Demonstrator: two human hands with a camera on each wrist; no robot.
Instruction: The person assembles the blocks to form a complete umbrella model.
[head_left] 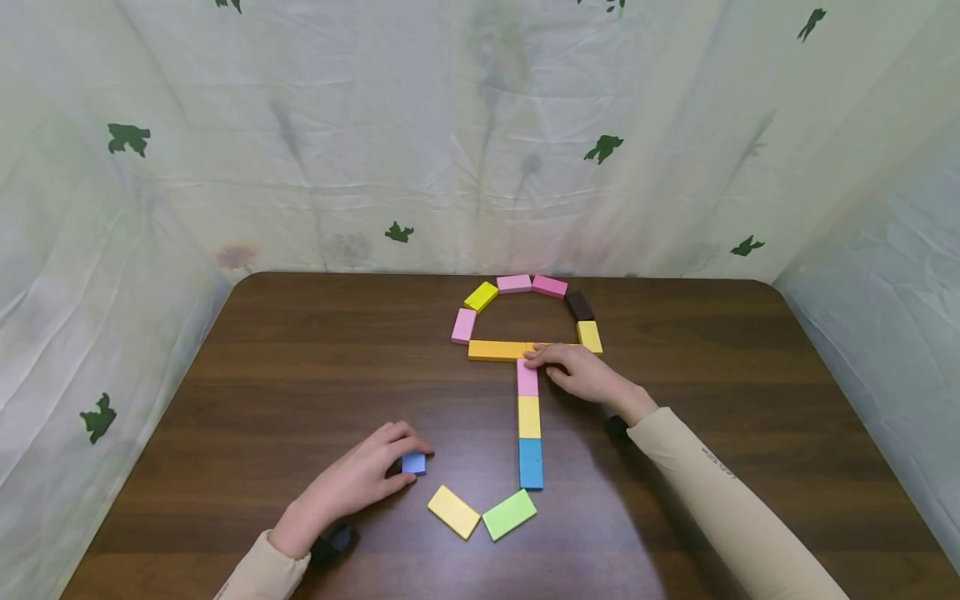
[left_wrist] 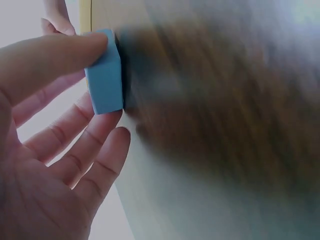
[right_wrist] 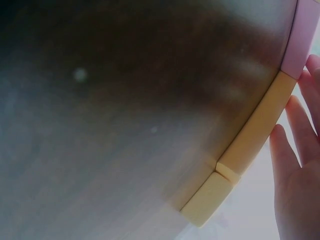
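Note:
My left hand (head_left: 362,473) pinches a small blue block (head_left: 414,463) between thumb and fingers, low over the table. In the left wrist view the thumb lies across one end of the blue block (left_wrist: 105,75). Farther up, my right hand (head_left: 581,372) rests its fingertips where an orange block (head_left: 497,350) meets the top of a pink block (head_left: 527,379). The right wrist view has its loosely extended fingers (right_wrist: 295,120) along an orange block (right_wrist: 257,125). Below the pink block run a yellow block (head_left: 528,417) and a bright blue block (head_left: 531,463).
At the back, yellow (head_left: 481,297), pink (head_left: 513,284) and dark brown (head_left: 579,306) blocks form an arch above the orange row. Near the front lie a pale yellow block (head_left: 453,512) and a green block (head_left: 509,515). A patterned curtain (head_left: 420,142) hangs behind the brown table (head_left: 322,333).

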